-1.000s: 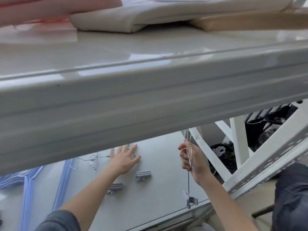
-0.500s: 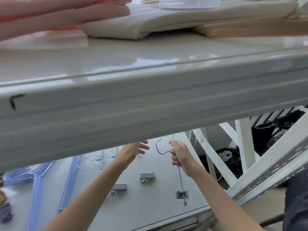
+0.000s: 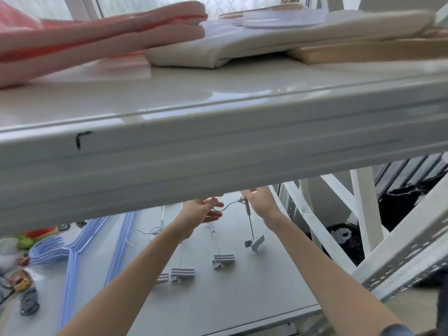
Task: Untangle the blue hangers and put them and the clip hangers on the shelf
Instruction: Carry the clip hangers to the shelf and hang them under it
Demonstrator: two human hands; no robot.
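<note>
Under the upper shelf's front beam, my right hand (image 3: pixel 260 202) grips a grey clip hanger (image 3: pixel 251 229) near its hook, and one clip dangles below it. My left hand (image 3: pixel 202 210) touches the hanger's wire hook with its fingers curled around it; the fingertips are partly hidden by the beam. Other clip hangers (image 3: pixel 218 248) lie flat on the lower shelf (image 3: pixel 218 299). A bunch of blue hangers (image 3: pixel 72 251) lies on the same shelf to the left.
The upper shelf's beam (image 3: pixel 218 154) blocks most of the view. On top of it lie pink hangers (image 3: pixel 97 40), folded cream cloth (image 3: pixel 242 47) and a wooden hanger (image 3: pixel 363 54). White cross braces (image 3: pixel 315 214) stand at the right. Small clutter (image 3: pixel 26 287) sits at the lower shelf's left edge.
My right hand has lifted the clip hanger higher and toward the back. My left hand left the shelf surface and came up to the hanger's hook.
</note>
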